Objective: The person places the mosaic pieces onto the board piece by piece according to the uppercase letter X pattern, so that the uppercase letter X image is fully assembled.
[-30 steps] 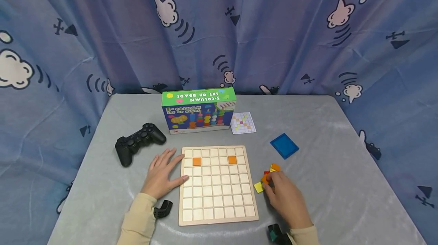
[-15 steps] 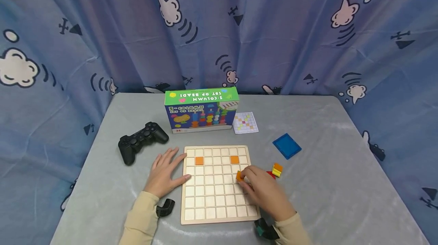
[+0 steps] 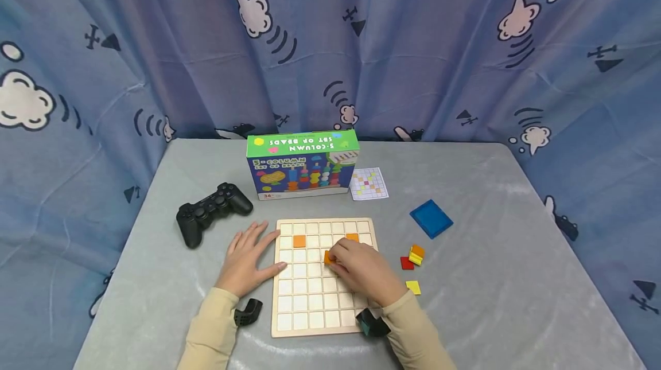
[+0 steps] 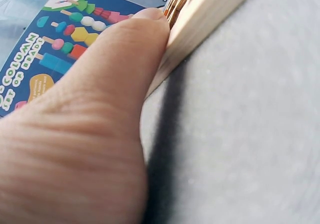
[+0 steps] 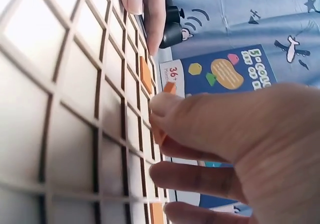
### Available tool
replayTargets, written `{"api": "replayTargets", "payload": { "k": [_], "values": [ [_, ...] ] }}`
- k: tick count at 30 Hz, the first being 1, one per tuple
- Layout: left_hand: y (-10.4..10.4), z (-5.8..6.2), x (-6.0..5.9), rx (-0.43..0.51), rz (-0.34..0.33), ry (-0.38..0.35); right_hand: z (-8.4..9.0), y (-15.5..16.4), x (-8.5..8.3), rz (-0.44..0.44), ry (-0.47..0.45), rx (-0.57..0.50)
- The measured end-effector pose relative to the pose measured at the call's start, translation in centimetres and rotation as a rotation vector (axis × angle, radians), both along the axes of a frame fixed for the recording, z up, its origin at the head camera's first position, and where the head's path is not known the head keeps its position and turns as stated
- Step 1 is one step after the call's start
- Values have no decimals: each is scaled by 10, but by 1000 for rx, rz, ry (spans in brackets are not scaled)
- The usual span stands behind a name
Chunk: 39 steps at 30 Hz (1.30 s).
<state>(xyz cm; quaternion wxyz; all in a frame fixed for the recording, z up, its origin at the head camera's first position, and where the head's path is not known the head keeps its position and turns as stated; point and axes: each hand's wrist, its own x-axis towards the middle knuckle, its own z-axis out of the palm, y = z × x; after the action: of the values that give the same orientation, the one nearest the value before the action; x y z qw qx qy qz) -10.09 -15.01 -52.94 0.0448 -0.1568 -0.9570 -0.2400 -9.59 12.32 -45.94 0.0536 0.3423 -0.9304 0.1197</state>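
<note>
My right grip [image 3: 361, 269] has carried the orange tile [image 3: 327, 257] onto the board [image 3: 289, 324]; my left grip [image 3: 248, 258], flat, steadies its edge

- A staged play corner: a cartoon-printed blue curtain [image 3: 423, 60] wraps a grey-covered table [image 3: 490, 232].
- Playthings: a bead-set box [image 3: 302, 164], game controller [image 3: 212, 212], wooden grid board [image 3: 310, 287].
</note>
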Motion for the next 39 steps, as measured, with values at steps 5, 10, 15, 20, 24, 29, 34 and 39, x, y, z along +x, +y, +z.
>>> {"api": "replayTargets", "payload": {
  "k": [5,10,15,20,24,29,34,39],
  "values": [
    [-1,1,1,7,3,-8,-1,-12,-11,50,-10,10],
    [-1,2,1,7,5,-13,-5,-22,-18,86,-22,9],
    [-1,1,1,6,0,-17,-11,-27,-20,82,-39,36],
    [-1,1,0,8,3,-16,-14,-30,-21,93,-15,23],
    [-1,1,0,7,-1,-12,-17,-31,-21,92,5,20],
    [-1,1,0,12,-3,-8,-18,-32,-21,78,-5,25],
    [-1,0,-1,6,-2,-4,-18,-32,-21,75,-6,25],
    [-1,0,0,2,-3,-4,-17,-32,-21,72,-3,12]
  ]
}}
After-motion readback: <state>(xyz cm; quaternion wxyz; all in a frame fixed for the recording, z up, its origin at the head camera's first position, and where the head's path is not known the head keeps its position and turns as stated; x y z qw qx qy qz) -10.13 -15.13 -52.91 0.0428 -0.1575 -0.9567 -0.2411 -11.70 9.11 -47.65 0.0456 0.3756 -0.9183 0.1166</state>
